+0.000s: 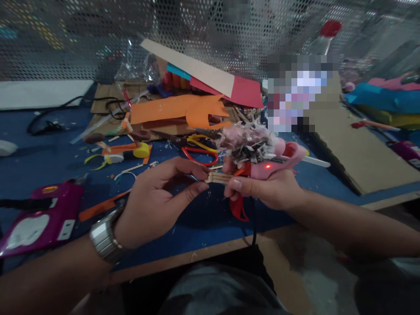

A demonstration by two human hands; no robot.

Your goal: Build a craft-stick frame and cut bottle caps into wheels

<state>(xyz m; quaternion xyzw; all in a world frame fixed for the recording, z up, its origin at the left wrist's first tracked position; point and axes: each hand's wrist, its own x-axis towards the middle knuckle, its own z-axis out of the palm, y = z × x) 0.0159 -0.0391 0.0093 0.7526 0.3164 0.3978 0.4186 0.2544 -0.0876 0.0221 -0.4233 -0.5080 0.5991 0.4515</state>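
A small stack of wooden craft sticks (219, 177) spans the gap between my two hands. My left hand (160, 199), with a metal watch on its wrist, pinches the left end between thumb and fingers. Thumb and fingertips of my right hand (269, 188) grip the other end. That same hand also seems wrapped around a pink hot glue gun (278, 164) with a lit red light; its handle is mostly hidden. Wispy, glue-like shreds (249, 142) cover its front. A white stick juts out behind it, and a dark cord hangs below.
Red-handled scissors (200, 156) lie behind my hands. Orange paper (173, 109), red card (247, 92) and cardboard (348, 144) are farther back. A purple device (42, 214) sits at left. Small scraps dot the blue tabletop (141, 245); perforated metal mesh (98, 35) rises behind.
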